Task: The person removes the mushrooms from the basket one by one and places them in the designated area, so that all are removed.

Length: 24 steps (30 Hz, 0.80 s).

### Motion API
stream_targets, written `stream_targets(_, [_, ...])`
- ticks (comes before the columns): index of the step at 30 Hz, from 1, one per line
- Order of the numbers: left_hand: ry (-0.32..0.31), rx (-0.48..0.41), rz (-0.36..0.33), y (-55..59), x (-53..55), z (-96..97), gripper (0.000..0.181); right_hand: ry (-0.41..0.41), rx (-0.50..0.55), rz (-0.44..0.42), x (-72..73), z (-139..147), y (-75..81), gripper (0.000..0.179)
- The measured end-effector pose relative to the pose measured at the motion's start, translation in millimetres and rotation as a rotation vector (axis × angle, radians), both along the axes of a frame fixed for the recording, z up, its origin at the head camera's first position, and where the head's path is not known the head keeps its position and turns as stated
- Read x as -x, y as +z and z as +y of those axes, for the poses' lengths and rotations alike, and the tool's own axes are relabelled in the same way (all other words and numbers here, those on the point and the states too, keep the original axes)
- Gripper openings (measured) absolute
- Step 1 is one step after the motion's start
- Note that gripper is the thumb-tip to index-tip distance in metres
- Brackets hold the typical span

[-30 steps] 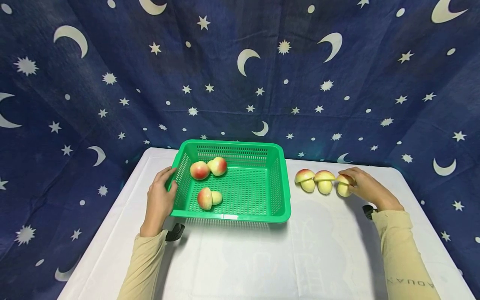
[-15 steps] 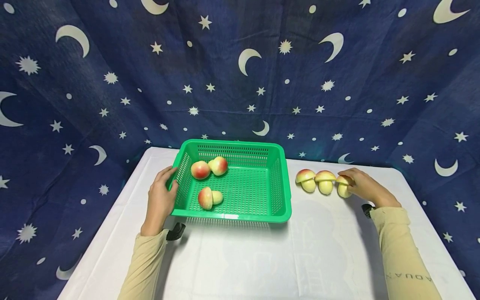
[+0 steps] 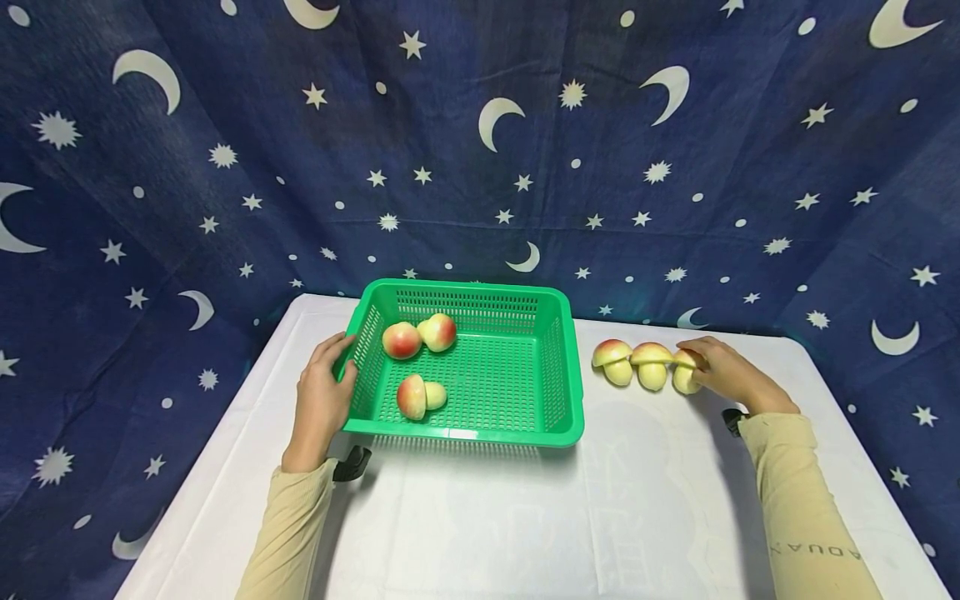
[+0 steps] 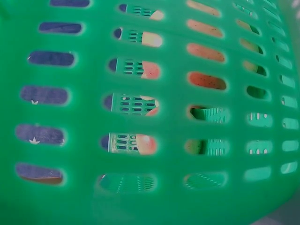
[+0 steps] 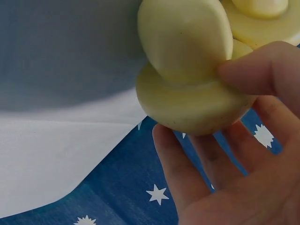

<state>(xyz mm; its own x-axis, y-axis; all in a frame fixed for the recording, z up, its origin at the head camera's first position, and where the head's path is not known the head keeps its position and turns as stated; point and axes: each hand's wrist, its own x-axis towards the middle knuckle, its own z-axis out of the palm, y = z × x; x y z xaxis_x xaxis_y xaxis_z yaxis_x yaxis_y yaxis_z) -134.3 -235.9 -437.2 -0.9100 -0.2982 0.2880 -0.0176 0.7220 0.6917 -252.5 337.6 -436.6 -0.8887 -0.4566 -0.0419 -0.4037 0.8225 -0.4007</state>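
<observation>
In the head view, my left hand rests against the left side of a green plastic basket, fingertips right at the rim. The left wrist view is filled by the slotted basket wall; my left fingers are outside it. On the right, my right hand pinches a toy mushroom with a red-and-yellow cap and pale yellow stem. The right wrist view has the thumb on this mushroom and the fingers behind its cap. To its left stand a middle mushroom and a left mushroom, side by side.
Inside the basket lie three more mushrooms: one at back left, one beside it and one nearer the front. A white cloth covers the table. Behind its far edge hangs a dark blue curtain with moons and stars.
The mushroom in my right hand has slid slightly left, closing up on the middle mushroom. My left hand and the basket have stayed in place.
</observation>
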Motion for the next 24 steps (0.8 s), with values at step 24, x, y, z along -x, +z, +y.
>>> stream_targets(24, [0.003, 0.000, 0.006, 2.4, -0.6, 0.7, 0.040, -0.018, 0.013, 0.049, -8.4, -2.9, 13.1, 0.045])
